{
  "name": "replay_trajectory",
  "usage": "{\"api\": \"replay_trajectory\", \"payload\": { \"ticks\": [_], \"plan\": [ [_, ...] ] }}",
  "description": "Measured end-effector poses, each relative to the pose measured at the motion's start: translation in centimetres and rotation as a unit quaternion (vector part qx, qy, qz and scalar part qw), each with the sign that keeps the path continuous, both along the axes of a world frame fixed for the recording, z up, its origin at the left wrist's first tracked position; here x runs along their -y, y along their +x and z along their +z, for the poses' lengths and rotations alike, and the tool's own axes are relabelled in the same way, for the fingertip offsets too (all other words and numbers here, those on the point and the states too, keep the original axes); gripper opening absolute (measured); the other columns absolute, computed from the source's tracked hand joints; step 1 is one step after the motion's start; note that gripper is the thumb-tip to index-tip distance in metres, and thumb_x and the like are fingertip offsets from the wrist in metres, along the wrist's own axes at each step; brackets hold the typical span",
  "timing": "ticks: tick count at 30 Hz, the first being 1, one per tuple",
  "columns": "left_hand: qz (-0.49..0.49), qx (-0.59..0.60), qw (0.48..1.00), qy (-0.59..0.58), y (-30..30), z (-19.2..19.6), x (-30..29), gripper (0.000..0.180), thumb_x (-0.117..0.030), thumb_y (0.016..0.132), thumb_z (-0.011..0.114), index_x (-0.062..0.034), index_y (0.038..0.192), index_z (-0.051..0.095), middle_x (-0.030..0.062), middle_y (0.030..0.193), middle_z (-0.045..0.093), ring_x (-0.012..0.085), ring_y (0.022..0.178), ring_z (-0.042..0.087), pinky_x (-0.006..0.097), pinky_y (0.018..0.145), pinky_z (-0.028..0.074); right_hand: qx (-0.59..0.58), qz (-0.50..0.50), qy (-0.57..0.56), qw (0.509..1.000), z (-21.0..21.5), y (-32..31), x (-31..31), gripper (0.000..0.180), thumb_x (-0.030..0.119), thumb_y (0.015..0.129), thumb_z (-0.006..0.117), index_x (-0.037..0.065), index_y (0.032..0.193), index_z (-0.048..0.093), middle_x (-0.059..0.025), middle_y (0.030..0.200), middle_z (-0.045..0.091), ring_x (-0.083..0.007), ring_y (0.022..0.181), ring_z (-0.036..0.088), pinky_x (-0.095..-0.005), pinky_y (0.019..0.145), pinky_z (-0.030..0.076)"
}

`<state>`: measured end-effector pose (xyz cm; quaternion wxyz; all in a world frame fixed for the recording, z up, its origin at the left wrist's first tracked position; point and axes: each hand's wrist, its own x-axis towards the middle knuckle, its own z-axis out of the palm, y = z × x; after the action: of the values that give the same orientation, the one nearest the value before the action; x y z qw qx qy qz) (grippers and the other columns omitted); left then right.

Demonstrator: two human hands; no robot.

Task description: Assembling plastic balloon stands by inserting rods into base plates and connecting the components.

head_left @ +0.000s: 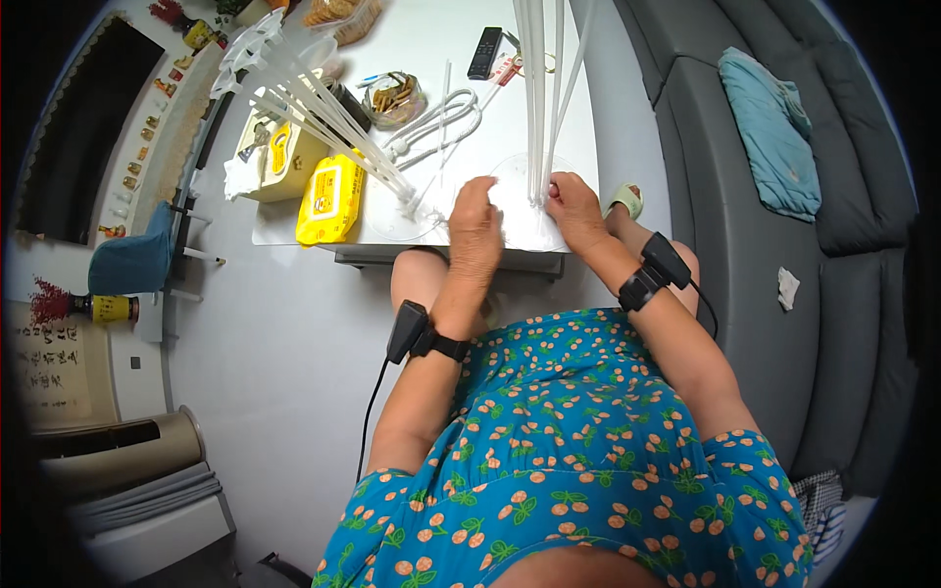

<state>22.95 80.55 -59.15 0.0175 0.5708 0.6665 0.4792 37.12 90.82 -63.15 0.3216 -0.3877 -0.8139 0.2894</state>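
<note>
My left hand (475,220) is at the table's near edge, its fingers curled together beside the rim of a clear round base (508,176). Whatever is between those fingers is hidden. On the other side of this base, my right hand (576,208) is closed, its fingertips at the foot of several white plastic rods (536,108) that rise from it. What it pinches there is too small to make out. To the left stands a second clear base (387,225) with a leaning bunch of white rods (343,142), topped by white cups (257,44).
Left on the white table (470,137) are a yellow wipes pack (331,199) and a cream box (284,162). Farther back lie a bowl (394,100), a coiled white cable (456,113) and a black remote (485,53). A grey sofa (716,157) runs along the right.
</note>
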Motion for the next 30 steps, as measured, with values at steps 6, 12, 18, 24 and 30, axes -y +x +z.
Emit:
{"api": "replay_trajectory", "payload": {
  "ticks": [6,12,18,24,30],
  "plan": [
    [0.250,-0.128,0.955,-0.096,-3.1,-1.1,1.4,0.019,-0.006,0.079,0.061,0.0006,0.094,0.050,0.0172,0.098,0.048,0.0351,0.083,0.056,0.042,0.070,0.048,-0.027,0.002,-0.012,1.000,0.5,3.7,1.7,0.024,0.002,0.074,0.057,0.002,0.098,0.053,-0.0143,0.085,0.054,-0.0312,0.079,0.056,-0.0391,0.072,0.046],
    [0.251,-0.153,0.915,-0.276,-4.6,-2.0,0.2,0.017,-0.015,0.079,0.062,-0.0022,0.083,0.052,0.0175,0.088,0.057,0.0371,0.074,0.061,0.045,0.064,0.050,-0.007,0.033,0.015,0.999,1.3,5.7,2.0,0.019,0.002,0.076,0.055,0.001,0.095,0.054,-0.0148,0.084,0.054,-0.0311,0.080,0.056,-0.0395,0.072,0.046],
    [0.237,-0.086,0.942,-0.221,-3.3,-3.0,1.6,0.014,-0.014,0.081,0.057,-0.0008,0.078,0.053,0.0211,0.070,0.060,0.0388,0.068,0.060,0.046,0.062,0.047,-0.010,0.068,0.029,0.997,0.4,6.8,2.9,0.026,-0.001,0.075,0.055,0.001,0.100,0.052,-0.0152,0.085,0.053,-0.0314,0.081,0.055,-0.0404,0.072,0.046],
    [0.082,0.172,0.949,-0.251,1.5,1.0,7.7,0.016,-0.011,0.083,0.054,0.0007,0.072,0.054,0.0109,0.059,0.057,0.0193,0.055,0.057,0.031,0.052,0.043,-0.001,0.107,0.124,0.987,2.1,6.9,5.1,0.046,-0.002,0.070,0.059,0.005,0.115,0.050,-0.0140,0.092,0.051,-0.0301,0.085,0.054,-0.0371,0.071,0.048],
    [-0.038,0.317,0.872,-0.372,5.1,2.8,14.8,0.018,-0.010,0.086,0.051,0.0009,0.072,0.052,0.0045,0.056,0.054,0.0103,0.049,0.050,0.025,0.048,0.039,-0.021,0.178,0.202,0.963,1.3,6.1,7.3,0.053,0.000,0.072,0.054,0.010,0.124,0.049,-0.0125,0.095,0.050,-0.0274,0.089,0.055,-0.0332,0.070,0.051]
  ]
}}
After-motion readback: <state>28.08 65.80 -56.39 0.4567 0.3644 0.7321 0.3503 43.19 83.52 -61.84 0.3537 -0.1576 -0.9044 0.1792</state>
